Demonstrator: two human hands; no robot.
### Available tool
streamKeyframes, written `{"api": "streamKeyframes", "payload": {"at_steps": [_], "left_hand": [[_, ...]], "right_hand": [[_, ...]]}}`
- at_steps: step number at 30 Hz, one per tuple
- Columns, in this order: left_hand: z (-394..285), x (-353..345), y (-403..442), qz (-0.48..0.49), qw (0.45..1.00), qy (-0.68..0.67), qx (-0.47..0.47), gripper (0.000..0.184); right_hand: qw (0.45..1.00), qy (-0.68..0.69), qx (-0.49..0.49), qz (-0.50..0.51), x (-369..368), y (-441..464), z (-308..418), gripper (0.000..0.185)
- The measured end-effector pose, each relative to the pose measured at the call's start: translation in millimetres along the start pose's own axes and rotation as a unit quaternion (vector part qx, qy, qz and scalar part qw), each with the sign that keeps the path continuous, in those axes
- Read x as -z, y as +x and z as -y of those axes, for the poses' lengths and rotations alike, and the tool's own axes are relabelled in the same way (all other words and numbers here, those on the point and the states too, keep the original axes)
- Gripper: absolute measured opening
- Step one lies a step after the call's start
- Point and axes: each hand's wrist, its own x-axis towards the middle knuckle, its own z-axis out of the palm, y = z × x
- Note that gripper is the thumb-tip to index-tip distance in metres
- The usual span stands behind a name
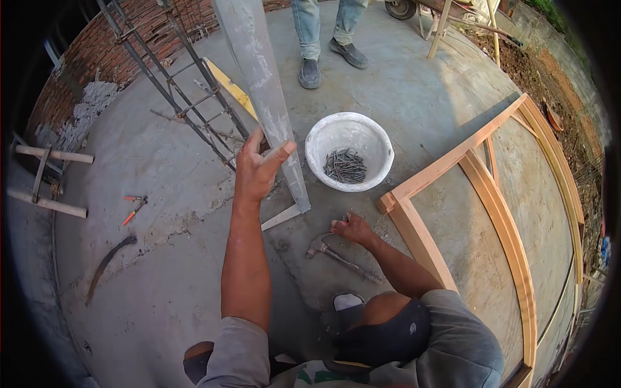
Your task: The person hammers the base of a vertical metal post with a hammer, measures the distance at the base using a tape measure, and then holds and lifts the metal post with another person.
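My left hand (pixel 260 167) is wrapped round a long grey, mortar-stained board (pixel 262 77), which stands on end with its lower tip at the floor. My right hand (pixel 352 227) is closed on something small and reddish that I cannot make out. Just below it a claw hammer (pixel 343 258) lies on the concrete. A white bucket (pixel 314 158) holding a pile of nails (pixel 346 166) sits to the right of the board. A pale strip of wood (pixel 280 218) lies at the board's foot.
A wooden frame (pixel 424 236) lies on the right. Rebar cage (pixel 187 97) and a yellow piece (pixel 231 87) are at upper left. Pliers (pixel 136 210) lie at left. Another person's shoes (pixel 310 73) are beyond the bucket, a wheelbarrow (pixel 446 10) at upper right.
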Motion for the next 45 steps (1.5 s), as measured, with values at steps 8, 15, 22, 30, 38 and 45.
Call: {"api": "streamKeyframes", "payload": {"at_steps": [8,15,22,30,38,45], "left_hand": [[8.3,-4.3,4.4,-0.045,0.997,0.030,-0.045,0.061],[4.0,-8.5,3.0,-0.047,0.998,0.002,-0.050,0.063],[7.2,-10.4,0.8,-0.037,0.998,-0.011,-0.050,0.061],[12.3,-17.6,-9.4,-0.058,0.998,0.001,-0.029,0.067],[98.4,-34.5,-82.2,-0.228,0.967,-0.069,0.091,0.061],[186.4,-64.9,-169.9,-0.050,0.881,-0.122,0.455,0.045]], "right_hand": [[0.985,-0.173,0.005,0.000,-10.0,8.6,-4.9,0.075],[0.989,-0.140,-0.007,0.057,-2.2,25.1,-12.2,0.060],[0.993,0.020,-0.055,0.099,13.6,12.7,-3.2,0.041],[0.944,0.295,-0.027,0.144,21.3,5.4,-6.9,0.048],[0.967,0.170,0.026,0.190,22.3,-4.3,21.4,0.056],[0.954,-0.144,0.205,0.165,-2.4,3.2,42.1,0.064]]}}
